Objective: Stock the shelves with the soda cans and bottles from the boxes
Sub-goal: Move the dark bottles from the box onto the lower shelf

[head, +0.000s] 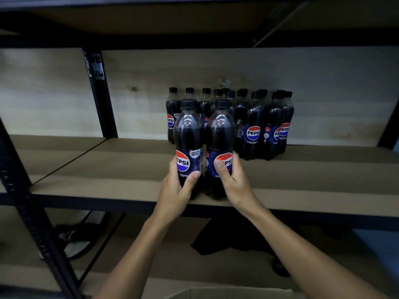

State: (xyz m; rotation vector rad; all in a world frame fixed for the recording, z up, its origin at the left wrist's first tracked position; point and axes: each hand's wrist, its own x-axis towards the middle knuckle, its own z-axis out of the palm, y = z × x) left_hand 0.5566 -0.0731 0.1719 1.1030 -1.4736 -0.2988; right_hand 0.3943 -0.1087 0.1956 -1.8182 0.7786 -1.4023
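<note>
Two dark Pepsi bottles stand side by side near the front edge of the brown shelf board (pixel 108 169). My left hand (pixel 177 186) grips the left bottle (pixel 189 134) around its lower label. My right hand (pixel 233 180) grips the right bottle (pixel 220 130) the same way. Both bottles are upright, with their bases low over the shelf board; whether they touch it I cannot tell. Behind them, against the pale back wall, stands a cluster of several more Pepsi bottles (pixel 254 126) with black caps.
A black metal upright (pixel 101 98) rises at the back left and another (pixel 28 201) slants in front at the left. The lower shelf (pixel 172 266) holds dark objects. A cardboard box rim (pixel 216 293) shows at the bottom edge. Another shelf board runs overhead.
</note>
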